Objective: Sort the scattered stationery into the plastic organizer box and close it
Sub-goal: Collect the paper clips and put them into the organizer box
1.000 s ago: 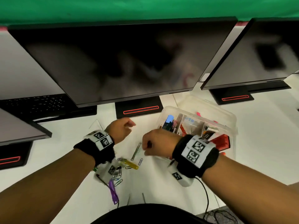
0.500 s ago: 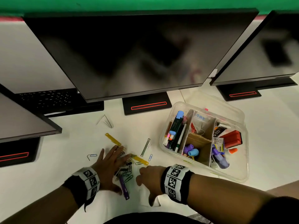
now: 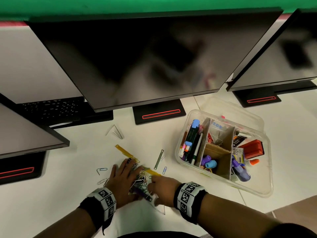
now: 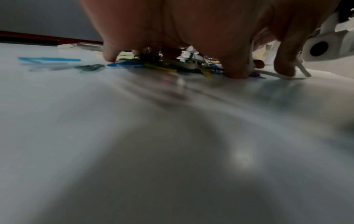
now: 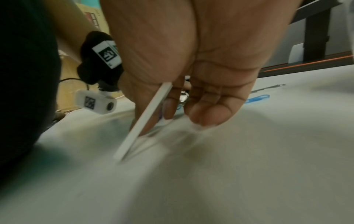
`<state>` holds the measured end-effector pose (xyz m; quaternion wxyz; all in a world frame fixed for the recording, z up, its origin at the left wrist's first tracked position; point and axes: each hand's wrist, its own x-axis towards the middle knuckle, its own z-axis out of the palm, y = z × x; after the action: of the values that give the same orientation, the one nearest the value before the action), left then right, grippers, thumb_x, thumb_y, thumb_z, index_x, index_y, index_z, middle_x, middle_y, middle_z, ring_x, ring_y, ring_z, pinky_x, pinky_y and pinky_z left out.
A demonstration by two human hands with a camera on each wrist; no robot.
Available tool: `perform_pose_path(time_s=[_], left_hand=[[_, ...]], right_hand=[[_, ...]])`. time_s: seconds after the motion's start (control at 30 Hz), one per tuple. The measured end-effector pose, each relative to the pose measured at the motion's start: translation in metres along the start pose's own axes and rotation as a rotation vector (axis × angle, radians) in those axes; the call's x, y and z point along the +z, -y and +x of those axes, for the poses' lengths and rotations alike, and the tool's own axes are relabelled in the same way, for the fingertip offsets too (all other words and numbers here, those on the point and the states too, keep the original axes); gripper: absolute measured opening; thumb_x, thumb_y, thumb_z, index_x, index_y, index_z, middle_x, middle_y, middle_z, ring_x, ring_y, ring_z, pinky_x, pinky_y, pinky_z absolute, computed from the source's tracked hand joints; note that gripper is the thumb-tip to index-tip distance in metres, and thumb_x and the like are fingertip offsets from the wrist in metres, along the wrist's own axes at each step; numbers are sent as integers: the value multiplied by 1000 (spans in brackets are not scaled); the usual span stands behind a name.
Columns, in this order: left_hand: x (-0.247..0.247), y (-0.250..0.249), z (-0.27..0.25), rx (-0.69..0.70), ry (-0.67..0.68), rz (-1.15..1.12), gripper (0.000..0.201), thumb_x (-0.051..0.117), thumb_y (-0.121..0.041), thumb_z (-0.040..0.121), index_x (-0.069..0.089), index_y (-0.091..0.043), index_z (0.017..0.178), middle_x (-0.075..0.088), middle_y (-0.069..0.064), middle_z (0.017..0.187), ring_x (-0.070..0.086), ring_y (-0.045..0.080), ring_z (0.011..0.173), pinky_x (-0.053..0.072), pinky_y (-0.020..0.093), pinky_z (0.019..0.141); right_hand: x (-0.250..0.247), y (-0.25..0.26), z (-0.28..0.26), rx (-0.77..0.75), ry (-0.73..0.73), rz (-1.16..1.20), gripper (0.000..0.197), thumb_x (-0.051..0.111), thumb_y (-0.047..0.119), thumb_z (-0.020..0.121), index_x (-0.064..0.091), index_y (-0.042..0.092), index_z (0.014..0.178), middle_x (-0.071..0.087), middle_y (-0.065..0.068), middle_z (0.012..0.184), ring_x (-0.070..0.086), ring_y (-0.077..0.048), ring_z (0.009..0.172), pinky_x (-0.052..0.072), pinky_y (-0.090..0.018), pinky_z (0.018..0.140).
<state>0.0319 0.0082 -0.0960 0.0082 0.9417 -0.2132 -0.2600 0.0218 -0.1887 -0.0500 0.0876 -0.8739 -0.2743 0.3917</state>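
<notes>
Left hand: the left hand point(image 3: 122, 182) lies flat on the desk point(image 3: 171, 134), fingers spread over the left side of the clip pile point(image 3: 139, 182); in the left wrist view its fingertips point(image 4: 110, 56) press down on the desk around the clips. Half a second ago it lay a little further left of the pile; now it is in against it.
Right hand: the right hand point(image 3: 163, 188) sits on the right side of the pile, closer to the left hand than before, so the clips are squeezed between the two. In the right wrist view its curled fingers point(image 5: 205, 115) and thumb pinch a thin clear plastic piece point(image 5: 145, 119) that slants down to the desk.
Pile: paper clips and binder clips bunched together between the hands, tighter than in the earlier frame. A yellow strip point(image 3: 154, 172) pokes out of it toward the box.
Loose bits: a second yellow strip point(image 3: 123, 152), a grey fastener point(image 3: 158, 159), a blue clip point(image 3: 164, 170), two clips left of the left hand point(image 3: 102, 170), and a bent wire point(image 3: 116, 132) near the monitor stand point(image 3: 158, 115); all lie where they were.
Box: the box point(image 3: 267, 177) stands open at the right, well apart from the hands, with pens, markers, caps and a red stamp in its sections. Its lid point(image 3: 240, 109) lies behind it, unmoved.
</notes>
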Motion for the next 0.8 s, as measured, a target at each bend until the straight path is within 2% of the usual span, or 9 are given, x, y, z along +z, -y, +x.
perform_pose_path(time_s=[0.13,0.23,0.3,0.33,0.4,0.5,0.57,0.67,0.8], left_hand=[[-8,3,7,-52,19,-25,71,4,-68,85,48,-29,125,61,5,124,52,29,117,55,48,77],[-17,8,8,-72,9,-70,67,9,-65,87,45,-27,128,62,6,126,61,29,114,52,47,83],[-27,8,9,-36,-2,-166,79,16,-67,77,34,-23,141,43,4,146,39,29,136,36,49,106],[-29,9,8,-13,-17,-197,80,17,-64,76,26,-25,145,31,0,152,24,26,143,24,44,115],[-35,9,8,-35,-81,-289,66,31,-55,87,20,-29,146,24,-5,155,11,19,146,13,34,119],[-43,10,7,-64,-155,-367,53,50,-35,91,34,-29,141,32,-1,151,20,18,144,18,28,117],[-41,13,7,-55,-207,-414,53,56,-35,85,44,-23,135,40,3,144,31,22,139,23,25,113],[-40,15,8,-75,-208,-478,60,63,-34,79,44,-21,135,39,0,139,37,19,132,27,23,111],[-40,12,8,-33,-183,-545,61,67,-26,81,41,-18,136,37,1,137,45,15,123,36,19,105]], right_hand=[[-12,-8,11,94,-90,42,40,67,30,83,56,9,116,47,-14,122,52,-34,110,47,-39,87],[-21,-10,16,136,-171,44,33,58,24,89,54,5,116,46,-16,121,52,-35,109,45,-38,79],[-26,-12,18,149,-247,70,30,53,18,91,52,4,117,46,-17,121,50,-35,110,44,-39,79],[-27,-12,19,150,-284,88,31,52,18,90,51,4,118,45,-16,122,48,-35,112,44,-39,83],[-28,-15,20,168,-362,124,41,53,22,89,47,7,126,41,-14,129,41,-34,120,41,-39,95],[-25,-17,22,248,-292,208,74,55,44,86,21,19,147,17,-6,154,15,-31,141,25,-44,114],[-23,-16,23,231,-205,162,88,54,59,82,11,23,150,7,-2,159,4,-30,146,15,-46,117],[-20,-11,22,141,-125,66,99,60,67,73,14,23,149,5,-2,160,2,-30,147,10,-53,118],[-25,-7,16,108,-134,52,110,72,63,64,13,25,150,4,-4,160,7,-29,146,16,-49,118]])
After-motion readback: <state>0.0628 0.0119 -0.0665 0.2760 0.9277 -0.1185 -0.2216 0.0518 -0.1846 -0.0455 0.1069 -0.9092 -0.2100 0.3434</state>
